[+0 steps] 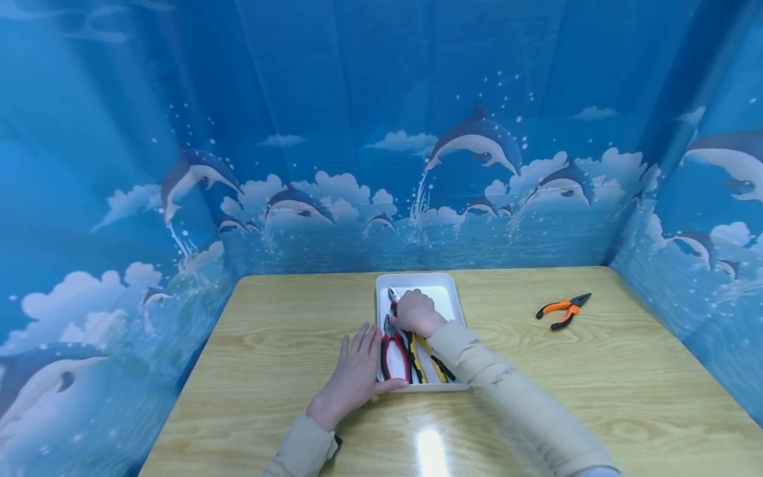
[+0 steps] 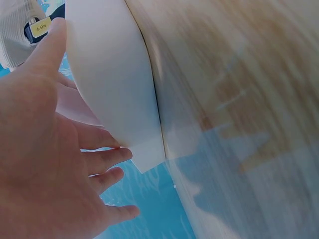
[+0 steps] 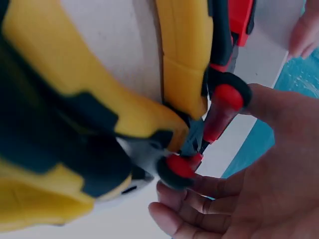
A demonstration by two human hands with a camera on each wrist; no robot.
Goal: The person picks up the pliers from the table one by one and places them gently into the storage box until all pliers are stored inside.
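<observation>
A white tray [image 1: 451, 298] stands on the table with several pliers in it. My right hand [image 1: 420, 311] reaches into it and pinches the handles of small red-and-black pliers [image 3: 225, 107], whose metal jaws point to the tray's far left. Nearer the front lie larger red-and-black pliers [image 1: 385, 361] and yellow-and-black pliers [image 1: 415, 361], partly covered by my right hand and sleeve. My left hand [image 1: 353, 371] rests against the tray's left wall with straight fingers, its thumb along the front rim. The left wrist view shows the fingers spread beside the white wall [image 2: 114, 84].
Pliers with orange-and-black handles [image 1: 563, 309] lie on the wooden table [image 1: 286, 331] to the right of the tray. A blue cloth backdrop [image 1: 357, 132] with dolphins surrounds the table at the back and sides.
</observation>
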